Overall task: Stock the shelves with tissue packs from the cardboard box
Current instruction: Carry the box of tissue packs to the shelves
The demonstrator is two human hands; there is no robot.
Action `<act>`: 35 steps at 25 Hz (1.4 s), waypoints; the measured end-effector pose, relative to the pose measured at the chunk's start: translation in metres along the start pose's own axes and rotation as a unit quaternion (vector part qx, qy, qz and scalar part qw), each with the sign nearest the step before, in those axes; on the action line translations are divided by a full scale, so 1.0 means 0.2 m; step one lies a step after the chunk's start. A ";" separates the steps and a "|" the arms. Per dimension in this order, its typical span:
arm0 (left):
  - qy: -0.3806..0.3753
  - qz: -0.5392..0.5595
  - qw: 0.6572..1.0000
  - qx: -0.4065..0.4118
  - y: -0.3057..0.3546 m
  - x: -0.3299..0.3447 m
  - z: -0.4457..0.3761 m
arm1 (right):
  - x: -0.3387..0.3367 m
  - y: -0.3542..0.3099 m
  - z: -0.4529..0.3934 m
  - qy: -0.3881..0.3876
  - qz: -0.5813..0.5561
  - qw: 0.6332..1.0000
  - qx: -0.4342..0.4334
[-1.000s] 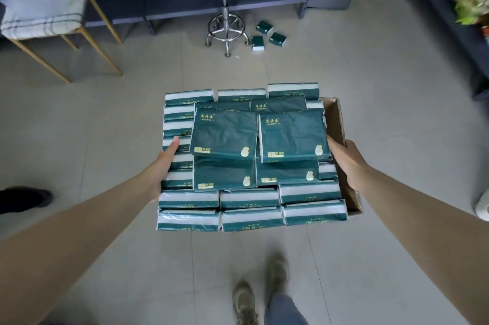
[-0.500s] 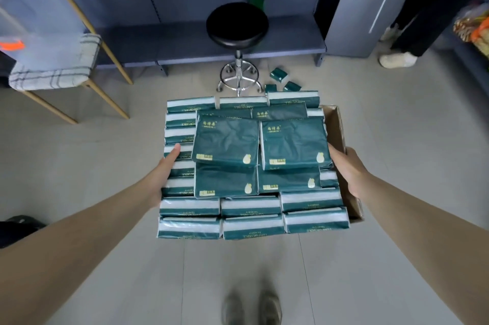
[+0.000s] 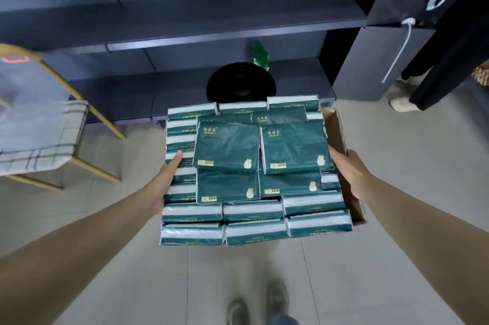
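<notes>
Both arms extended forward. Left hand flat, thumb up, pressing left side of tissue packs. Right hand grasping right wall of cardboard box. Box carried above floor, packs heaped over rim, facing shelves.

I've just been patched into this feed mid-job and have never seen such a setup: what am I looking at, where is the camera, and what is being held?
There is no machine here: the single view comes from a camera worn on a person's head, looking forward and down. Both hands carry a cardboard box piled high with green tissue packs. The left hand presses flat against the packs on its side; the right hand holds the box's opposite side, its fingers hidden behind the packs. Ahead stand dark shelves with a green packet on one, a black stool before them, and a chair to the left. The person's shoes show on the tiled floor.
</notes>
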State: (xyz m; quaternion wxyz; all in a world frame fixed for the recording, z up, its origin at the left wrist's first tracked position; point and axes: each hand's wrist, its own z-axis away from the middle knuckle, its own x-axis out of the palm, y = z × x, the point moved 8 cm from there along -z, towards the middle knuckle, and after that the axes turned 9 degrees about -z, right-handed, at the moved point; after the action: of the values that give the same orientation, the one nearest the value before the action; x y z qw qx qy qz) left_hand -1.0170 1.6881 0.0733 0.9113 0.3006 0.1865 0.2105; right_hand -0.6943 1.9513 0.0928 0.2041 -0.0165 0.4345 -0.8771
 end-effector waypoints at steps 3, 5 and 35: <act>0.012 0.017 1.000 -0.009 0.28 -0.05 -0.30 | 0.10 -0.26 -0.32 0.013 0.017 1.000 0.002; 0.017 0.036 0.999 -0.004 0.47 -0.06 -0.49 | 0.20 -0.45 -0.55 -0.001 0.021 1.000 -0.005; 0.042 0.068 0.994 -0.077 1.77 -0.31 -1.90 | 0.74 -1.58 -2.09 0.030 0.013 0.999 -0.025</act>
State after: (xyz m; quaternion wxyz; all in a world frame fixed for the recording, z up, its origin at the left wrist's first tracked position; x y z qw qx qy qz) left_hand -1.3429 2.0947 0.0233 0.9066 0.2329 0.1866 0.2983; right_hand -1.0249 2.3829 0.0539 0.2020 0.0100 0.4626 -0.8632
